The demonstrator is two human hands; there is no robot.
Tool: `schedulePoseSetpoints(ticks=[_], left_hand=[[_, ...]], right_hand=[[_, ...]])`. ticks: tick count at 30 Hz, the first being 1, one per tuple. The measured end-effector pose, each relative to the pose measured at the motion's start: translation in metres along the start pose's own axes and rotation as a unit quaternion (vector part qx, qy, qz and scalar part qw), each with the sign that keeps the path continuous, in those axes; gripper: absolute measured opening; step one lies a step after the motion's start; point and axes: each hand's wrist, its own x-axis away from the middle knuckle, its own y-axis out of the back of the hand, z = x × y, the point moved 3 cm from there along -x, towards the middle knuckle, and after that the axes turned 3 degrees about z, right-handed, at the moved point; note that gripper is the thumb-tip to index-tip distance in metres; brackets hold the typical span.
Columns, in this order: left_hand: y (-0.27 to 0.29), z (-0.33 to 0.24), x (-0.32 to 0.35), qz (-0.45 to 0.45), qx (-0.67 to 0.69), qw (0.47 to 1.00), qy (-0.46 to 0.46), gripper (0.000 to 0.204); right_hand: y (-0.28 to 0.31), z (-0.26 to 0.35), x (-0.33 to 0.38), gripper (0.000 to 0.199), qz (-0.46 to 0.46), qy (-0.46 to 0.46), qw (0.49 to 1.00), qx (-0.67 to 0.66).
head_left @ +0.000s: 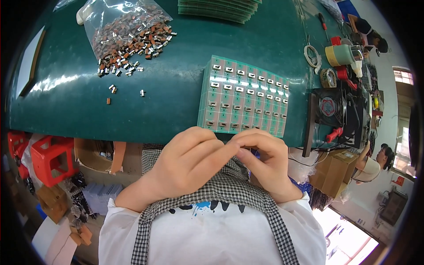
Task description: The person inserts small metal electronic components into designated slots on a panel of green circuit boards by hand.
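hands together near the board

the left hand (187, 161) and right hand (265, 161) are pressed together, fingertips touching; if they pinch a small part, i cannot tell. just beyond lies the green board (243, 95), most squares already filled. many loose parts remain in the open bag (128, 31).

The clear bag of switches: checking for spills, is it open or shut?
Open: small brown parts spill from the clear bag's mouth onto the green table.
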Motion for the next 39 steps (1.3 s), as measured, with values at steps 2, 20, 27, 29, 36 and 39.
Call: schedulePoseSetpoints(ticks=[2,20,27,29,36,39], left_hand=[[-0.001,-0.003,0.001,0.015,-0.008,0.999,-0.044,0.041],[0.040,0.089,0.042,-0.057,-0.289,0.897,0.330,0.020],[0.038,0.091,0.039,-0.055,-0.270,0.903,0.328,0.014],[0.036,0.091,0.039,-0.055,-0.264,0.904,0.330,0.014],[0.036,0.088,0.038,-0.054,-0.238,0.914,0.326,0.015],[0.035,0.086,0.036,-0.063,-0.221,0.918,0.322,0.016]], right_hand=[[0.001,-0.001,0.001,0.017,0.013,-0.005,1.000,-0.009],[0.045,-0.013,0.018,0.021,-0.157,0.092,0.896,0.405],[0.052,-0.004,0.015,0.022,-0.101,0.071,0.900,0.418],[0.053,-0.005,0.013,0.022,-0.092,0.080,0.896,0.426],[0.053,-0.013,0.012,0.018,-0.126,0.047,0.925,0.354],[0.052,-0.011,0.010,0.018,-0.112,0.089,0.920,0.364]])
